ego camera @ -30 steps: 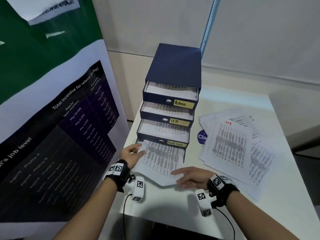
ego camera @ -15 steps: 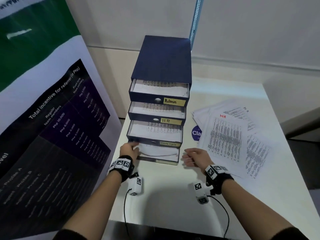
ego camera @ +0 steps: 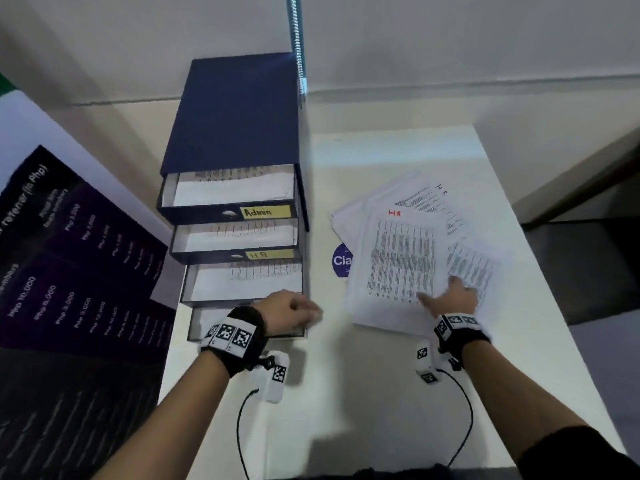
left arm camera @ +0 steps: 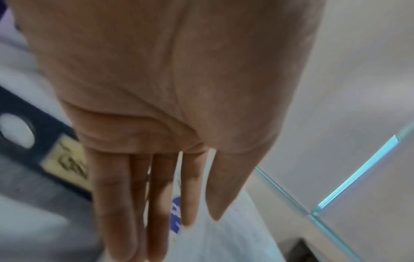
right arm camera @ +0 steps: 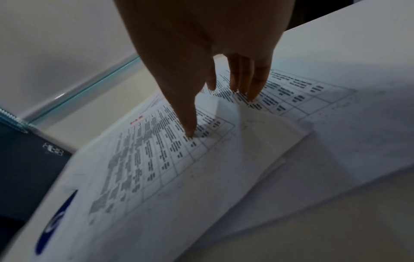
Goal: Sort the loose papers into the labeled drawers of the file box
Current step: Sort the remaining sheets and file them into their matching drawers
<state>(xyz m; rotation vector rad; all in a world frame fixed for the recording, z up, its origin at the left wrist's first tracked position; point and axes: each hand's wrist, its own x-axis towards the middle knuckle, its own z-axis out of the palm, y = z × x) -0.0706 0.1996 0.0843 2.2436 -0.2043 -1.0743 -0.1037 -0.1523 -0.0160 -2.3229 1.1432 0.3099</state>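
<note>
The dark blue file box (ego camera: 235,116) stands at the table's back left, all its drawers partly pulled out with sheets in them. Yellow labels read Admin (ego camera: 266,212) and HR (ego camera: 263,254). My left hand (ego camera: 294,311) hovers at the right front of the bottom drawer (ego camera: 199,323); in the left wrist view its fingers (left arm camera: 156,212) are straight and hold nothing. The loose papers (ego camera: 398,265) lie fanned out to the right, and the top sheet carries a red HR mark (ego camera: 394,213). My right hand (ego camera: 446,299) rests on that sheet (right arm camera: 168,168), thumb and fingertips (right arm camera: 248,92) touching it.
A large printed banner (ego camera: 69,271) leans along the table's left side. A round blue sticker (ego camera: 341,261) peeks out between the box and the papers. The white table (ego camera: 346,410) ends near my arms; a dark area (ego camera: 588,265) lies past its right edge.
A sheet both hands were feeding into the bottom drawer now lies inside it. My right hand has moved right onto the paper pile; my left hand slid right along the drawer front.
</note>
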